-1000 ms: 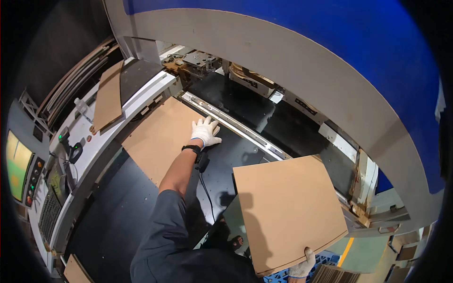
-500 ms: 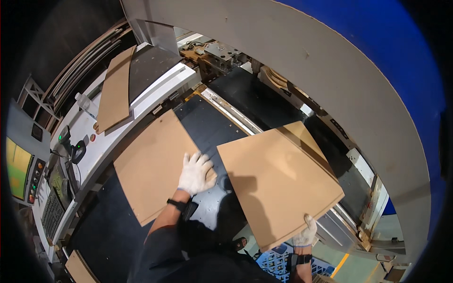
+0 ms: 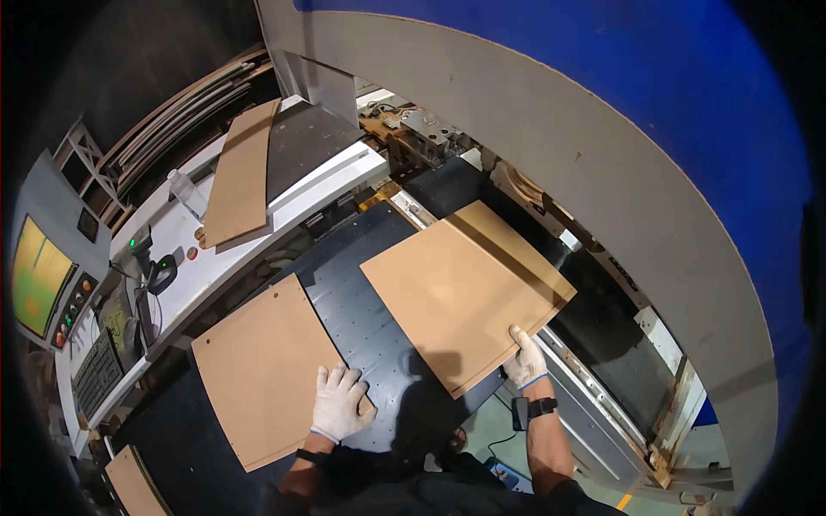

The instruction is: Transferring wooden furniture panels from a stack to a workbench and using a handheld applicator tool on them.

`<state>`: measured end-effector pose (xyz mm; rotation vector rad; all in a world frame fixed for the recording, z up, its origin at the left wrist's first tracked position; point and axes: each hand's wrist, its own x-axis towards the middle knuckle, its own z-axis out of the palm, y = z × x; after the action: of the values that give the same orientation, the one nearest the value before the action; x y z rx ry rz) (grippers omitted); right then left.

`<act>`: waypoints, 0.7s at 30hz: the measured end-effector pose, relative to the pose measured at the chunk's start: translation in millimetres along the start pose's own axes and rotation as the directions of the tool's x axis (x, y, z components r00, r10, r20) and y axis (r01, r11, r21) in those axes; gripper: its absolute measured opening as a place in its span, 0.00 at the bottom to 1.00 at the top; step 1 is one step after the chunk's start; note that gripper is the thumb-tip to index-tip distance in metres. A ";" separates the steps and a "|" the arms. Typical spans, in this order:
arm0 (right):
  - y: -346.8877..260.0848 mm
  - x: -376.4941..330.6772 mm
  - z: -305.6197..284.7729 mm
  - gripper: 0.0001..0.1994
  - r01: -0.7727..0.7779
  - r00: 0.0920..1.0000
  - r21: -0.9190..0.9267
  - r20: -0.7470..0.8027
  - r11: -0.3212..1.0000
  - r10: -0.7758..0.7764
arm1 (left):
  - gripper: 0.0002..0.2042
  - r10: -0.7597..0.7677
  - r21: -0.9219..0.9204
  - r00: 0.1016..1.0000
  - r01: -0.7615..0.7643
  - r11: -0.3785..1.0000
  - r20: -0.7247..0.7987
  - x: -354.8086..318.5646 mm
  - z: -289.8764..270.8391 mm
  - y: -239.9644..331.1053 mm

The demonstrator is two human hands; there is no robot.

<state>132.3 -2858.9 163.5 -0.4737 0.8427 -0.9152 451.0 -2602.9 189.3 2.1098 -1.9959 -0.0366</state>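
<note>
Two gloved hands, apart. Right hand (image 3: 527,359) clamped on grooved fibreboard panel (image 3: 460,297), thumb above, fingers hidden, presumably bearing its weight. Left hand (image 3: 340,404) unclenched, fingers spread across drilled fibreboard panel (image 3: 267,374), probably steadying it over perforated black worktable (image 3: 346,305). Beyond: narrow board (image 3: 245,176) on white counter (image 3: 198,273), seemingly set aside.

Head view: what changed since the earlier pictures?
The left brown panel slid back from the metal rail, the left hand at its edge. The right hand, keeping its grip, carried the right brown panel forward and leftward. The bottle stays on the white counter.
</note>
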 end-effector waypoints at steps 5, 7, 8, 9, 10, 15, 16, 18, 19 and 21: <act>-50.8 -30.1 -8.7 0.19 -0.111 0.991 -0.919 -0.129 0.378 -0.023 | 0.34 -0.218 -0.082 0.975 0.215 0.973 -0.041 -43.9 -5.4 25.0; -43.4 -34.9 -5.5 0.20 0.273 0.932 -0.961 0.253 0.040 -0.260 | 0.38 -0.412 -0.076 0.901 0.405 0.911 -0.135 -68.1 -12.8 39.1; -42.5 -35.4 -3.8 0.20 0.526 0.688 -0.771 0.634 -0.359 -0.352 | 0.43 -0.521 -0.067 0.850 0.516 0.854 -0.084 -77.9 -20.0 47.5; -42.8 -33.0 7.8 0.21 0.568 0.725 -0.741 0.657 -0.359 -0.209 | 0.43 -0.530 -0.054 0.843 0.527 0.848 -0.089 -94.6 -14.8 50.9; -37.1 -21.6 15.2 0.22 0.635 0.677 -0.647 0.729 -0.422 -0.101 | 0.44 -0.615 -0.007 0.775 0.621 0.784 -0.145 -115.0 -3.7 52.7; -5.3 51.1 38.8 0.24 0.759 0.487 -0.358 0.867 -0.544 0.109 | 0.45 -0.692 0.185 0.686 0.727 0.661 -0.224 -172.7 44.9 50.2; -0.7 66.8 42.9 0.24 0.756 0.479 -0.355 0.873 -0.550 0.095 | 0.45 -0.693 0.191 0.685 0.729 0.657 -0.225 -174.7 46.6 47.6; 1.8 92.7 51.5 0.25 0.756 0.471 -0.350 0.878 -0.553 0.090 | 0.44 -0.704 0.199 0.668 0.744 0.638 -0.242 -172.2 47.3 49.6; 2.2 104.0 58.1 0.25 0.761 0.458 -0.342 0.885 -0.551 0.084 | 0.44 -0.707 0.201 0.665 0.747 0.634 -0.240 -172.0 46.5 53.2; 2.9 127.7 71.1 0.25 0.766 0.447 -0.336 0.891 -0.548 0.078 | 0.44 -0.728 0.189 0.652 0.758 0.624 -0.213 -168.6 43.1 55.1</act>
<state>233.4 -2963.6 149.4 -2.9543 0.4722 -0.4773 377.7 -2445.3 133.6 2.8906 -0.9479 0.2184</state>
